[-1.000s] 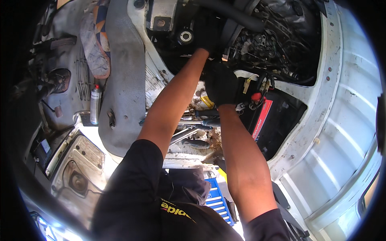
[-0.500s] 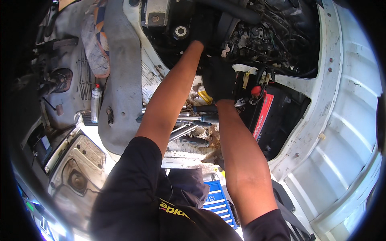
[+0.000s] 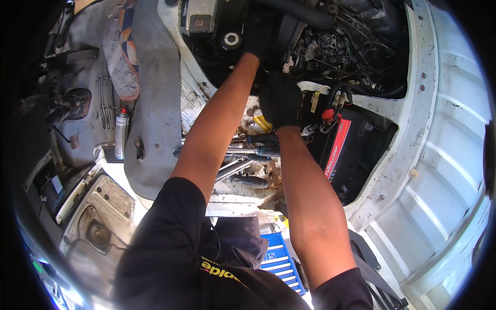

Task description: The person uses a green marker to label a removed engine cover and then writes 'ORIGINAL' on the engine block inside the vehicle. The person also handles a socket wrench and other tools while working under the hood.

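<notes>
Both of my hands wear black gloves and reach into the dark engine bay [image 3: 351, 57]. My left hand [image 3: 258, 37] is deep inside, beside a round cap with a pale centre [image 3: 231, 40]; its fingers merge with the shadow. At the bay's near edge is my right hand [image 3: 280, 98], back upward, its fingers bent down and hidden, so what they touch cannot be made out. Below the hands, on the white metal ledge, lie several wrenches and ratchets [image 3: 235, 169] with a dark-handled tool [image 3: 250, 181]. A thick black hose [image 3: 305, 14] crosses above the hands.
Right of my right forearm sits a black battery with a red label [image 3: 338, 150] and a red terminal clamp [image 3: 328, 114]. At left are a grey mat [image 3: 155, 103], a stained cloth [image 3: 120, 67] and a spray can [image 3: 121, 134]. A blue tool chest [image 3: 279, 253] stands below.
The whole view has shifted very slightly. Both hands stay in nearly the same places in the engine bay, and nothing else has visibly moved.
</notes>
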Tool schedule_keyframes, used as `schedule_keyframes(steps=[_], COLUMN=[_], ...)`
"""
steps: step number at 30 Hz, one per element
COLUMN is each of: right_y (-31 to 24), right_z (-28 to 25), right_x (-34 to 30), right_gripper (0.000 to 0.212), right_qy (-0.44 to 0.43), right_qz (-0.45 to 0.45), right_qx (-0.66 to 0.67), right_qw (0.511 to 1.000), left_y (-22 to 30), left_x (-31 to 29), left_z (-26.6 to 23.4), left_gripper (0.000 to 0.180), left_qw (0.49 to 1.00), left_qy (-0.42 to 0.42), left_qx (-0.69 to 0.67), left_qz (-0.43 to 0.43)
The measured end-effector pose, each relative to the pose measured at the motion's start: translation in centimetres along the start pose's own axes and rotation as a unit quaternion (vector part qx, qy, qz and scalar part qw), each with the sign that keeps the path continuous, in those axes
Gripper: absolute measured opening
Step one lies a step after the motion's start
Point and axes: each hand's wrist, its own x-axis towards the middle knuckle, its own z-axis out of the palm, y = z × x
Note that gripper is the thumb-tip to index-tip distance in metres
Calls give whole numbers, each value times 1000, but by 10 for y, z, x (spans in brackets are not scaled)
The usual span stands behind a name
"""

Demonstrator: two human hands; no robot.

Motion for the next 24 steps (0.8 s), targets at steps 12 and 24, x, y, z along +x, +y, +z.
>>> schedule_keyframes(steps=[12, 24], right_y=[1, -3], right_z=[0, 1], right_x=[-1, 0], right_gripper=[19, 24], right_qy=[-8, -3], right_qz=[14, 6], right_qx=[10, 24], right_qw=[1000, 1000], left_y=[14, -15], left_x=[2, 9], left_z=[3, -6], left_gripper=[38, 41], left_qw=[983, 973], left_qy=[5, -6], left_qx=[-57, 207], left_qz=[-172, 103])
